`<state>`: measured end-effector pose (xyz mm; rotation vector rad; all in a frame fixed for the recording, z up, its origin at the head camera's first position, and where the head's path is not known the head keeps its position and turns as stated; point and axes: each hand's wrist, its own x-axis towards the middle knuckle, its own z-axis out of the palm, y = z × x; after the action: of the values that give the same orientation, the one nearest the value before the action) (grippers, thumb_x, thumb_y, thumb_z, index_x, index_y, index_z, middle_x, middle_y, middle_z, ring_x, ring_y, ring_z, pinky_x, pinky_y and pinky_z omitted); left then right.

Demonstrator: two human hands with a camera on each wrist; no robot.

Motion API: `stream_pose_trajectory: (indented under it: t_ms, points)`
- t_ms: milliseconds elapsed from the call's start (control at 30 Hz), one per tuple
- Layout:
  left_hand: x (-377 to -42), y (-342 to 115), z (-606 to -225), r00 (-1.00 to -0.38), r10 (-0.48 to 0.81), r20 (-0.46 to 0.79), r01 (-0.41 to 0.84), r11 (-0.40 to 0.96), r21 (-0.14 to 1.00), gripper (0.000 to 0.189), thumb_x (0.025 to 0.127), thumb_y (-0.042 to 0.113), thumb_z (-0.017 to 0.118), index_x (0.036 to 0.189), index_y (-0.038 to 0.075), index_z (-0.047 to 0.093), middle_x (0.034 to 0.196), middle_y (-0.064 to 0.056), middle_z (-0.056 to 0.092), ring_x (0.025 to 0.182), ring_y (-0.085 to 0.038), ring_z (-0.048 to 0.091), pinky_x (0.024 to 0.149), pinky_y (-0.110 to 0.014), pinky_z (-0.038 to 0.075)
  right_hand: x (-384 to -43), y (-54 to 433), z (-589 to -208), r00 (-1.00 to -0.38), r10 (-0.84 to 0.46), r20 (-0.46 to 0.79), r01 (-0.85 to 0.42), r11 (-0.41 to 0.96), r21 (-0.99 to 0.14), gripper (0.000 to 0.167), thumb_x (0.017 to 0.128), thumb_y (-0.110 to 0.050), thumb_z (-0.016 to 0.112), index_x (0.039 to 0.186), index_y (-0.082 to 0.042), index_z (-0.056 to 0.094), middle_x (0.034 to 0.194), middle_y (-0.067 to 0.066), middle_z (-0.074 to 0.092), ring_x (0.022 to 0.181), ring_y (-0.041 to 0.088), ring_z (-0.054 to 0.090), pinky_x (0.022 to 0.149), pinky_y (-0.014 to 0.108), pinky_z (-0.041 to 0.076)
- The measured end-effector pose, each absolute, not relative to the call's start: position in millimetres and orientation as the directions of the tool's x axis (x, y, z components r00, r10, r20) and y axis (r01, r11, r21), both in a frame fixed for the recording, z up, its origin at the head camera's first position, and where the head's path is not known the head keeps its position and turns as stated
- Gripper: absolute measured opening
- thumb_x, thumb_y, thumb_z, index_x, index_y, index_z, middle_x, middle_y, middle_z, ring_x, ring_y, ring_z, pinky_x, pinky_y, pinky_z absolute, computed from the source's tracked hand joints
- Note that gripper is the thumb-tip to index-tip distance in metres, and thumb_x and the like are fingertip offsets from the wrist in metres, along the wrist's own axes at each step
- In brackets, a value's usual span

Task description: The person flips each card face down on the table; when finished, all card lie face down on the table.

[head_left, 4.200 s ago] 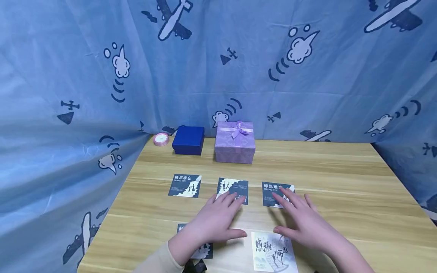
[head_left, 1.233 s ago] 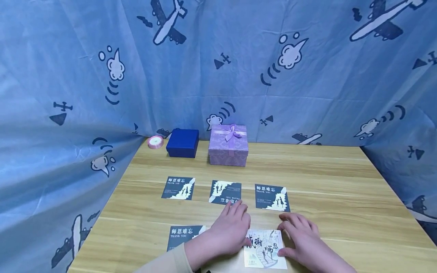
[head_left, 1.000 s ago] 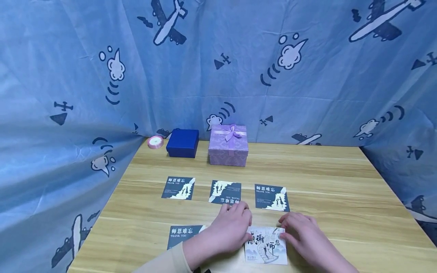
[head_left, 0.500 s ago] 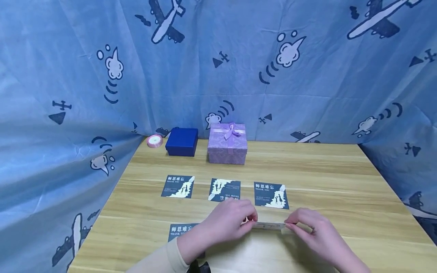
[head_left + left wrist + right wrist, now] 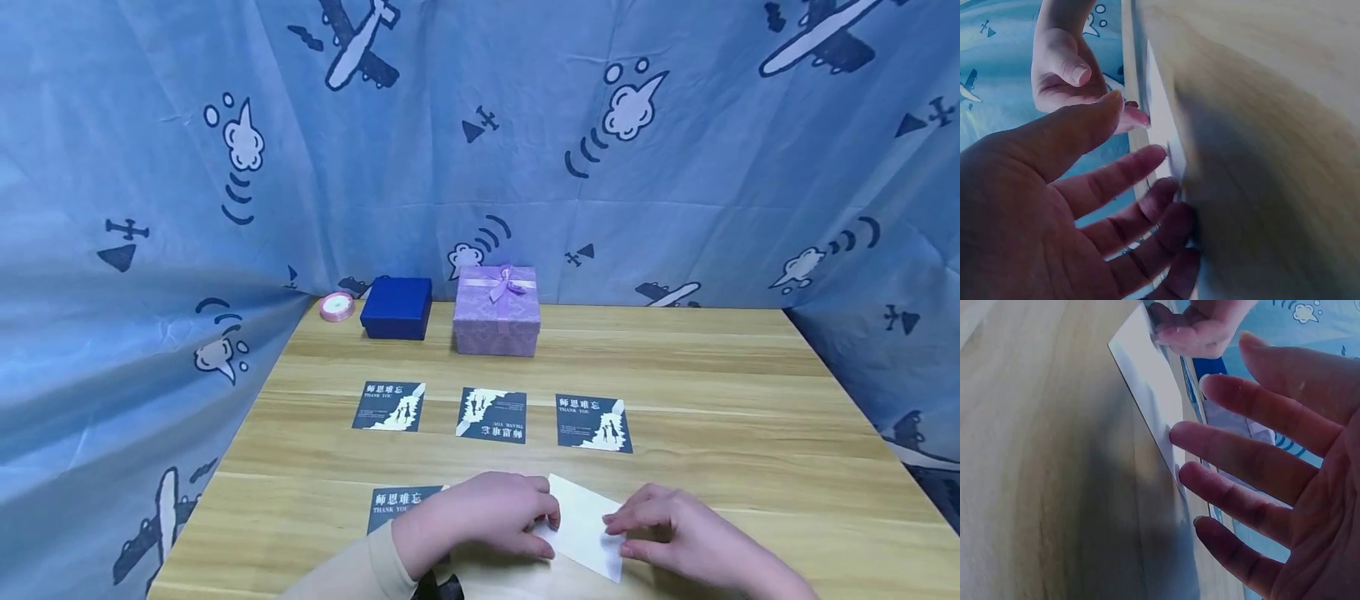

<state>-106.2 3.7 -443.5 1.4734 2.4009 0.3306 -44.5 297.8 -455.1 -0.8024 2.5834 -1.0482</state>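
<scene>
A square card point(image 5: 581, 525) shows its blank white side, turned at an angle on the wooden table between the two hands. My left hand point(image 5: 495, 512) is at its left side, fingertips on the card's edge and thumb apart from the fingers. From the right, my right hand point(image 5: 671, 533) touches the card with its fingertips. In the right wrist view the fingers point(image 5: 1241, 447) are spread and fairly straight against the white card point(image 5: 1147, 375). The left wrist view shows loosely bent fingers point(image 5: 1129, 219) along the card's edge. Neither thumb pinches it.
Dark "THANK YOU" cards lie in a row: left point(image 5: 388, 406), middle point(image 5: 491, 415) upside down, right point(image 5: 594, 423). Another dark card point(image 5: 397, 502) is partly under the left forearm. Behind stand a ribbon roll point(image 5: 337, 307), a blue box point(image 5: 396, 308) and a purple gift box point(image 5: 497, 312).
Both hands came down to the light printed card, lifted it on edge and turned it over. Its printed side was up; now the blank side is, and the fingers have loosened.
</scene>
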Motion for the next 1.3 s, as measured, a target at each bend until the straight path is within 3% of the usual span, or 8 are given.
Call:
stream_pose_trajectory:
  t_ms: [100,233,433,633,767,933,1033,1300]
  points:
    - [-104.9,5.1,-447.3,-0.444,0.872,-0.205,0.794,0.489,0.362,0.028,0.093,0.051,0.073,0.111,0.03,0.07,0.092,0.015,0.052,0.073,0.0,0.048,0.065,-0.017,0.039,-43.7,296.9,-455.3,-0.833,-0.547,-0.087,-0.335,0.623,-0.707,0.027,0.095,-0.042,0.073,0.118,-0.028,0.079,0.11,-0.017,0.07,0.097,0.001,0.062,0.079,0.023,0.056]
    - [-105.7,7.1,-450.0,-0.452,0.865,-0.219,0.78,0.502,0.373,0.028,0.094,0.052,0.072,0.111,0.03,0.069,0.092,0.015,0.052,0.074,-0.001,0.048,0.066,-0.018,0.04,-43.0,296.4,-453.5,-0.839,-0.541,-0.058,-0.354,0.623,-0.698,0.026,0.096,-0.041,0.072,0.117,-0.028,0.079,0.109,-0.017,0.07,0.095,0.002,0.063,0.077,0.023,0.055]
    - [-107.7,11.0,-449.8,-0.457,0.881,-0.126,0.807,0.47,0.357,0.024,0.097,0.047,0.069,0.112,0.029,0.069,0.09,0.016,0.055,0.073,0.002,0.048,0.065,-0.016,0.04,-39.9,295.9,-450.8,-0.869,-0.494,-0.006,-0.369,0.656,-0.659,0.023,0.098,-0.04,0.071,0.116,-0.029,0.078,0.106,-0.018,0.072,0.091,-0.001,0.062,0.072,0.023,0.054]
    - [-119.4,21.4,-444.9,-0.514,0.858,0.011,0.82,0.487,0.301,0.022,0.098,0.043,0.068,0.113,0.028,0.07,0.089,0.015,0.061,0.068,0.004,0.049,0.06,-0.015,0.04,-51.0,293.9,-447.4,-0.918,-0.376,0.128,-0.389,0.783,-0.485,0.021,0.096,-0.031,0.075,0.117,-0.028,0.075,0.112,-0.019,0.072,0.103,0.005,0.067,0.086,0.035,0.059]
    - [-132.1,28.7,-446.6,-0.542,0.84,0.024,0.815,0.518,0.26,0.023,0.097,0.044,0.07,0.113,0.028,0.07,0.088,0.015,0.061,0.069,0.002,0.05,0.062,-0.017,0.042,-68.5,298.7,-448.8,-0.929,-0.344,0.136,-0.368,0.812,-0.454,0.034,0.093,-0.027,0.078,0.126,-0.02,0.071,0.128,-0.002,0.07,0.119,0.024,0.065,0.098,0.051,0.055]
    - [-149.5,40.6,-449.7,-0.633,0.774,0.009,0.754,0.613,0.235,0.026,0.095,0.045,0.071,0.114,0.028,0.07,0.103,0.013,0.066,0.088,-0.005,0.059,0.073,-0.023,0.05,-92.5,306.3,-454.6,-0.941,-0.316,0.12,-0.334,0.818,-0.468,0.056,0.091,-0.028,0.079,0.14,-0.008,0.059,0.149,0.025,0.049,0.134,0.05,0.046,0.103,0.07,0.044]
    - [-158.7,48.6,-448.5,-0.682,0.731,-0.005,0.71,0.664,0.236,0.03,0.094,0.047,0.071,0.118,0.029,0.068,0.114,0.011,0.066,0.104,-0.011,0.062,0.084,-0.029,0.053,-103.9,309.9,-457.9,-0.952,-0.286,0.114,-0.306,0.838,-0.453,0.064,0.089,-0.029,0.081,0.143,-0.006,0.056,0.152,0.029,0.043,0.136,0.052,0.041,0.103,0.073,0.041]
    - [-180.6,57.5,-455.9,-0.758,0.642,-0.114,0.602,0.757,0.256,0.061,0.089,0.055,0.073,0.14,0.026,0.057,0.142,0.0,0.056,0.134,-0.022,0.051,0.107,-0.042,0.048,-126.5,317.8,-465.4,-0.966,-0.257,-0.018,-0.231,0.894,-0.383,0.09,0.087,-0.057,0.076,0.154,-0.007,0.045,0.162,0.032,0.028,0.145,0.059,0.027,0.106,0.083,0.023]
